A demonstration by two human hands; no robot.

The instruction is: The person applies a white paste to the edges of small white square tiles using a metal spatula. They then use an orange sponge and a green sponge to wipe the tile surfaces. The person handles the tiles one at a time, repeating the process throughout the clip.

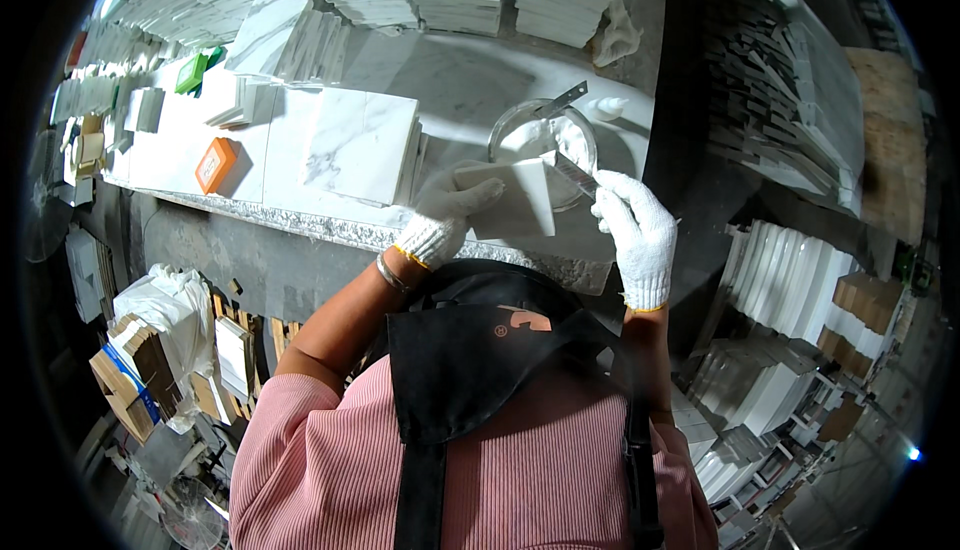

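Tile, pale, clasped in gloved left hand near bench's front edge, just beside bowl of white paste. Gloved right hand, apart from left, closed on scraper; blade by tile's edge, contact unclear. Risks: loose one-handed hold could drop and chip tile; steep blade might nick it; a knock could topple metal strip leaning at bowl.
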